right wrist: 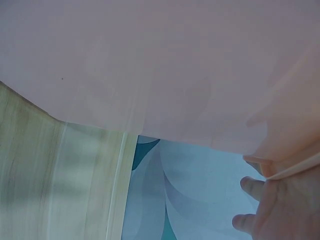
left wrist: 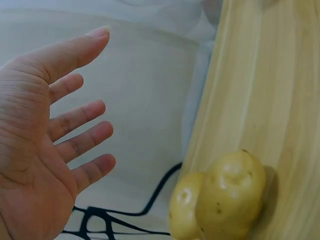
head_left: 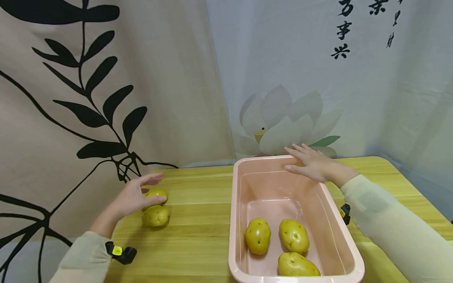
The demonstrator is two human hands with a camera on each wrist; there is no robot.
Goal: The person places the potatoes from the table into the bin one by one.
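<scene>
My left hand (head_left: 135,196) is held beside two yellow potatoes at the table's left side, fingers extended and the thumb apart, with nothing in its grasp. The nearer potato (head_left: 155,216) lies in front of the farther potato (head_left: 158,192), which the hand partly covers in the head view. In the left wrist view the palm faces the camera, away from the potatoes (left wrist: 232,192). My right hand (head_left: 312,163) rests across the far right corner of a pink plastic tub (head_left: 234,230), its fingers stretched out along the rim. Three potatoes (head_left: 258,236) lie on the tub's floor.
The tub stands on a wooden table (head_left: 200,227), right of the two loose potatoes. Behind the table hangs a printed cloth (head_left: 178,76) with dark leaves, a pale lotus and black characters. The tub's outer wall (right wrist: 150,65) fills most of the right wrist view.
</scene>
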